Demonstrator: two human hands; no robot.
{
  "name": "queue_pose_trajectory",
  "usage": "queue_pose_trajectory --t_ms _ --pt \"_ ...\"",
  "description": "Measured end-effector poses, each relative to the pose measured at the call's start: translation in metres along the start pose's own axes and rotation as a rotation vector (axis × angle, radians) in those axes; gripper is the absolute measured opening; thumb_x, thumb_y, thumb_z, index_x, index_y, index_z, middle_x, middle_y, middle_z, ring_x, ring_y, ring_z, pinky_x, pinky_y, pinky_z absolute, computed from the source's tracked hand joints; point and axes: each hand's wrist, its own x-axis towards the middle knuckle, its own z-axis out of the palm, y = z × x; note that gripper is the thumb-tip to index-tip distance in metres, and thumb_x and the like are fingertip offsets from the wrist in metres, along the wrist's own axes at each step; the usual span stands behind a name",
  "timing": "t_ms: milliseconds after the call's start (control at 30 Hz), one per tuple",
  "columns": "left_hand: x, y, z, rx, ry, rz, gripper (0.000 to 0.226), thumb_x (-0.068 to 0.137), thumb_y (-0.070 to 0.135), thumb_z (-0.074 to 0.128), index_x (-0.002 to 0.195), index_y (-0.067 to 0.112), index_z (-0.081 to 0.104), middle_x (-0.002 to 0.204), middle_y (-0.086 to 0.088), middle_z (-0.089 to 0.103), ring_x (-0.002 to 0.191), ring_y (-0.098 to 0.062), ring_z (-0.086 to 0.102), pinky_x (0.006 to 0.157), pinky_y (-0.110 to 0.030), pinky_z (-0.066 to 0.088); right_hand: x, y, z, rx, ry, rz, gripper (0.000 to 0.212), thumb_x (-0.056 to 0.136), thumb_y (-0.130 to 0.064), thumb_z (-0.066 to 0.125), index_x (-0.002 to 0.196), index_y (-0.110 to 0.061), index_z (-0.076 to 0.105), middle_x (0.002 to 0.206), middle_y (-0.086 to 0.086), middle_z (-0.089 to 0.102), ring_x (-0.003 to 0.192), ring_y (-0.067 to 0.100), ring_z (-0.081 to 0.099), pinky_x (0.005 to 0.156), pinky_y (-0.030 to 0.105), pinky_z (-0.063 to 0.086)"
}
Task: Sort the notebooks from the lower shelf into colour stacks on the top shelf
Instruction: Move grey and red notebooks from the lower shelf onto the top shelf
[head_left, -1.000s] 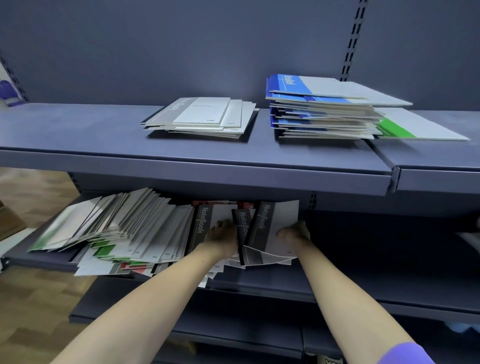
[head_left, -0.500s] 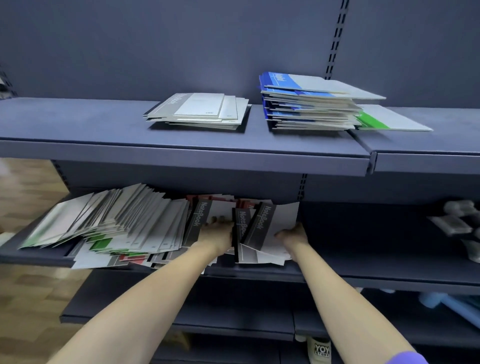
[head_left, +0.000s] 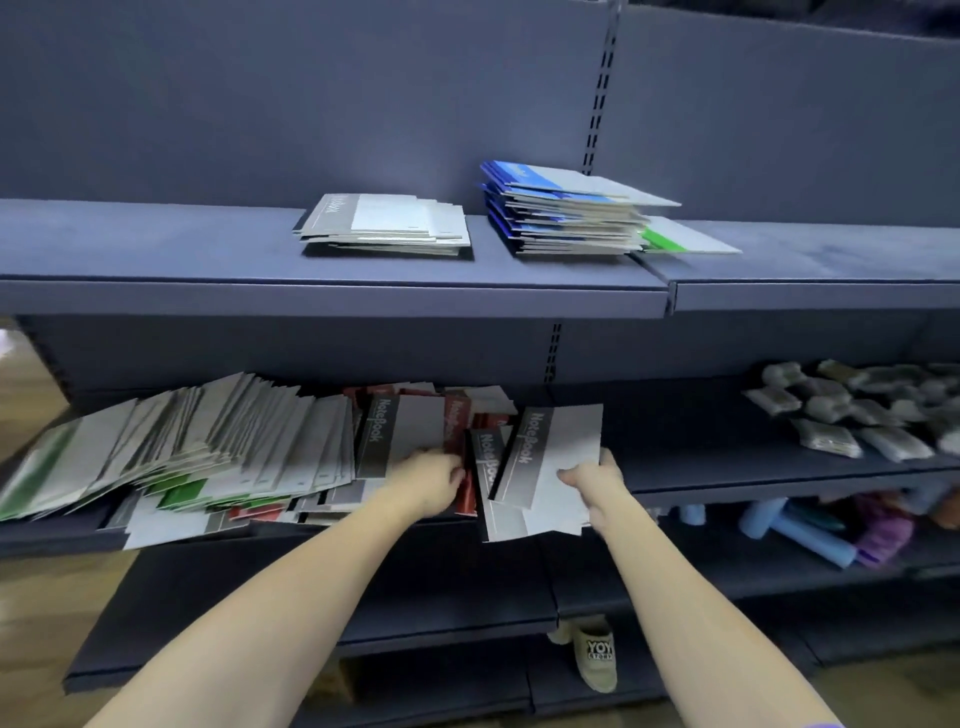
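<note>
right hand (head_left: 592, 480) gripping grey notebooks (head_left: 545, 467)

One head-worn camera looks forward and slightly down from close in front of the shelving, the top shelf (head_left: 332, 299) near mid-frame, both forearms reaching in from below.

Two bare forearms reaching forward, nearly parallel; left hand (head_left: 434, 480) with fingers curled under, knuckles up; right hand (head_left: 592, 480) pinching, thumb on top.
</note>
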Motion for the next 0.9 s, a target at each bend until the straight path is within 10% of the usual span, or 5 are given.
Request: queue_pose_trajectory --t_ms 133,267,467,900 --pt "-0.022 0.002 0.008 -0.199 0.101 -0.013 0.048 0.105 0.044 0.036 0.122 0.008 0.062 0.123 -0.012 0.061 0.117 -0.031 0.054 0.094 -0.039 0.044 -0.035 0.009 0.0 0.065 -0.026 -0.011 0.044 0.087 0.011 0.064 0.122 -0.012 0.05 0.115 0.011 0.065 0.097 0.026 0.064 0.073 0.034 0.054" --pt "-0.048 0.007 0.004 -0.546 0.157 -0.116 0.054 0.102 0.043 0.049 0.137 0.002 0.049 0.136 -0.013 0.056 0.122 -0.029 0.053 0.101 -0.036 0.042 -0.058 0.019 -0.003 0.119 -0.078 -0.014 0.044 0.086 0.006 0.068 0.12 -0.016 0.051 0.116 0.01 0.067 0.106 0.032 0.066 0.095 0.053 0.054" --pt "-0.076 0.008 0.005 -1.324 -0.062 -0.333 0.029 0.098 0.016 0.059 0.126 0.008 0.056 0.11 -0.006 0.07 0.1 -0.028 0.068 0.088 -0.046 0.055 -0.097 0.03 -0.003 0.077 -0.135 -0.019 0.057 0.08 -0.006 0.074 0.129 -0.021 0.05 0.12 0.003 0.07 0.111 0.029 0.066 0.098 0.053 0.052" --pt "-0.128 0.009 0.013 -1.549 -0.153 -0.347 0.025 0.104 0.033 0.048 0.119 0.017 0.059 0.106 -0.006 0.074 0.096 -0.025 0.07 0.075 -0.039 0.056 -0.154 0.038 0.008 -0.254 -0.26 -0.041 0.052 0.081 -0.007 0.067 0.129 -0.014 0.048 0.12 0.009 0.069 0.111 0.026 0.066 0.093 0.041 0.054"
